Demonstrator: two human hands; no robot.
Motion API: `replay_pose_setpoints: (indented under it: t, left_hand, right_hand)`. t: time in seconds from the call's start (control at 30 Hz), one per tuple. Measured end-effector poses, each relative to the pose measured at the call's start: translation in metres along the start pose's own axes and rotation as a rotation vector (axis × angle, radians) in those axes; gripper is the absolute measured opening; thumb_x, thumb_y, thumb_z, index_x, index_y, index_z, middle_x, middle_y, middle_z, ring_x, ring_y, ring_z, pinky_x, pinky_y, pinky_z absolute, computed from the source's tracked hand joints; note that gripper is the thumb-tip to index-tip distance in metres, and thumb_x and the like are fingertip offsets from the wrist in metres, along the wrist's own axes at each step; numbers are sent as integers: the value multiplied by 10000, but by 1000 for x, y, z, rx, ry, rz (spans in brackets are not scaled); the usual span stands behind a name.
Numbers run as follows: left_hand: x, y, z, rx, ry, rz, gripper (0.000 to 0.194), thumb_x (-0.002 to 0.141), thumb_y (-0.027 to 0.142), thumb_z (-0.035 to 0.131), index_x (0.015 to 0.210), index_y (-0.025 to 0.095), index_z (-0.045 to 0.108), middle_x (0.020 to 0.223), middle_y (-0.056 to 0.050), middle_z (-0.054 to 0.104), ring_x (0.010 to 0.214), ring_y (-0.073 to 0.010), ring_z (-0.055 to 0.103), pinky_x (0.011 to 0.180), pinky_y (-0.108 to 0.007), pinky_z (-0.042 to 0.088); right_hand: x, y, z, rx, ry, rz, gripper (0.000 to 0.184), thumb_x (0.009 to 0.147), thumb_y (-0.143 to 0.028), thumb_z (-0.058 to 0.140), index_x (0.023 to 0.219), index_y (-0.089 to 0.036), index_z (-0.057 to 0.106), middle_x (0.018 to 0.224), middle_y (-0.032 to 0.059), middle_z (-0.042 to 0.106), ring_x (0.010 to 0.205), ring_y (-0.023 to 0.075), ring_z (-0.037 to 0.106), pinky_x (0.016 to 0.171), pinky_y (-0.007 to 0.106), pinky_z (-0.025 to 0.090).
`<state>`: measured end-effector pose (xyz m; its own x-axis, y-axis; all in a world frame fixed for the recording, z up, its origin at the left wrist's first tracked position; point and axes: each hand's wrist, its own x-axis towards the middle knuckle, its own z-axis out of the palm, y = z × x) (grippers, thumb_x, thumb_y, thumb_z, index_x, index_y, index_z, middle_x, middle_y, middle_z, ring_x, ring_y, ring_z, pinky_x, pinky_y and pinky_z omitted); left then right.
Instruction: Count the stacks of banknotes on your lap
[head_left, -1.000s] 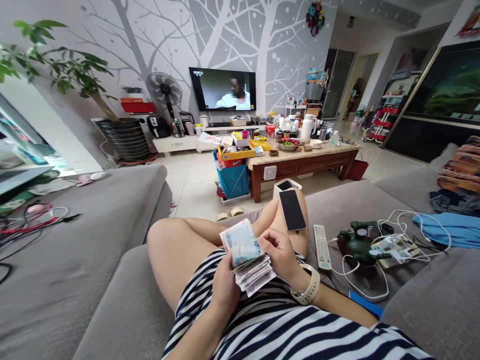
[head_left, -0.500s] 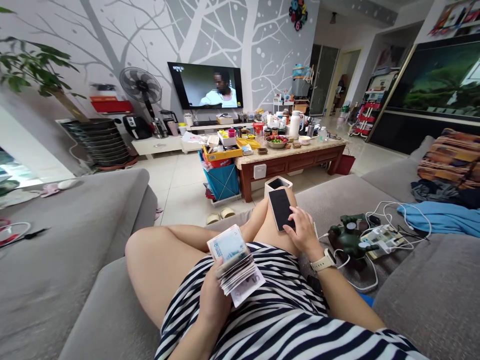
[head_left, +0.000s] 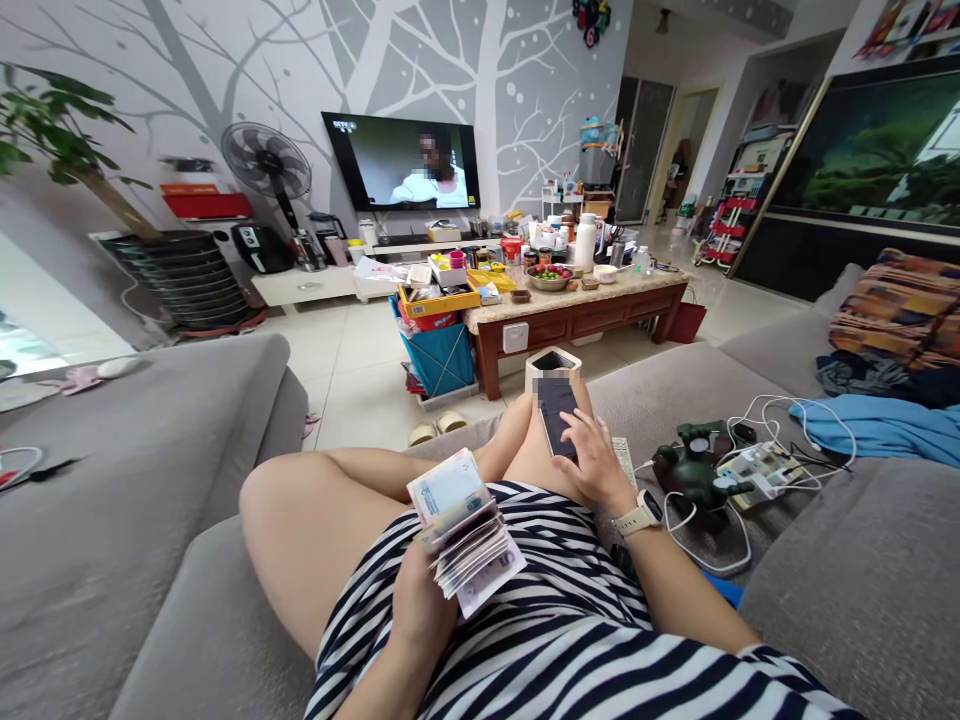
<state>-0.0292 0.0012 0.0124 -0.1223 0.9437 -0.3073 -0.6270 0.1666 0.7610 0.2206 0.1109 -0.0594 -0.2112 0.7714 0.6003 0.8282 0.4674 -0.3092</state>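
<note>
Head view: left grip (head_left: 424,605) clamps a wad of banknotes (head_left: 465,535), keeping the stack together; right grip (head_left: 592,462) lies open on a smartphone (head_left: 556,415), propped within reach on the thigh (head_left: 541,470).

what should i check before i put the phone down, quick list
1. Banknotes gripped in left hand: ok.
2. Note edges squared: not ok, they fan out at the lower corner.
3. Phone steady on the raised leg under right hand: ok.
4. Phone screen: cannot tell, it looks dark and part is blurred.
5. Sofa seat on the right free of clutter: not ok, a TV remote and white cables lie there.
</note>
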Motion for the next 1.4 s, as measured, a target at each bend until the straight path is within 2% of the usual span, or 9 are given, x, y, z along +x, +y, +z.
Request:
replay_pose_setpoints:
  t: [0.07, 0.17, 0.3, 0.47, 0.67, 0.8, 0.93, 1.13, 1.4]
  left_hand:
    - [0, 0, 1, -3, 23, 6, 311, 627, 332, 739, 883, 164, 794, 749, -71, 787, 924, -328, 732, 873, -428, 577]
    - [-1, 1, 1, -4, 38, 6, 305, 626, 324, 739, 880, 164, 794, 706, -60, 778, 907, -321, 735, 874, -425, 575]
    - [-2, 1, 1, 4, -3, -10, 311, 646, 318, 714, 899, 156, 793, 667, -56, 768, 908, -323, 735, 877, -431, 573]
    - [-2, 0, 1, 14, -31, -21, 302, 646, 320, 715, 891, 159, 789, 727, -66, 783, 946, -330, 727, 878, -437, 573]
    - [-1, -1, -1, -16, -28, 29, 255, 647, 300, 739, 870, 183, 780, 858, -61, 797, 1018, -340, 705, 895, -445, 571]
    - [0, -1, 0, -27, -22, 55, 219, 659, 253, 720, 868, 216, 776, 853, -45, 795, 1049, -346, 695, 881, -457, 579]
    - [-1, 0, 1, -11, -8, 35, 254, 647, 298, 737, 865, 175, 778, 849, -65, 796, 1022, -353, 701, 896, -455, 572]
    - [-1, 1, 0, -19, -20, -10, 246, 681, 312, 724, 857, 153, 785, 854, -73, 798, 1018, -350, 702, 921, -435, 558]
    - [0, 1, -1, -19, -9, -1, 261, 675, 310, 722, 863, 143, 791, 832, -82, 796, 999, -347, 708, 926, -440, 553]
  right_hand:
    - [-1, 2, 0, 44, 105, 42, 190, 939, -389, 515, 998, -213, 561, 1382, 133, 556, 1353, 297, 416, 1124, 538, 261]
    - [-6, 5, -2, 105, 261, 130, 190, 977, -322, 432, 907, -217, 574, 1194, 113, 660, 1185, 257, 553, 1037, 447, 375]
    - [-18, 8, -3, 126, 325, 176, 255, 990, -259, 382, 889, -214, 612, 1008, 81, 713, 997, 232, 627, 933, 398, 426]
    - [-26, 5, 2, 124, 268, 108, 259, 984, -228, 384, 971, -218, 643, 1109, 81, 711, 1110, 232, 610, 968, 405, 412]
    - [-21, -2, 7, 57, 154, 26, 223, 978, -217, 407, 951, -222, 629, 1207, 74, 685, 1249, 237, 530, 1040, 421, 347]
    - [-18, -5, 8, 27, 129, 19, 199, 970, -205, 424, 922, -215, 617, 1233, 74, 678, 1260, 243, 514, 1042, 433, 324]
    - [-18, -7, 7, 35, 114, -10, 187, 964, -198, 440, 920, -214, 621, 1231, 72, 681, 1258, 240, 515, 1044, 428, 320]
    - [-18, -8, 5, 43, 186, 34, 206, 961, -199, 430, 906, -217, 627, 1134, 74, 711, 1186, 234, 566, 1039, 424, 334]
    - [-3, -16, 12, 46, 95, -17, 138, 927, -211, 471, 975, -219, 600, 1270, 88, 648, 1288, 252, 487, 1081, 448, 295]
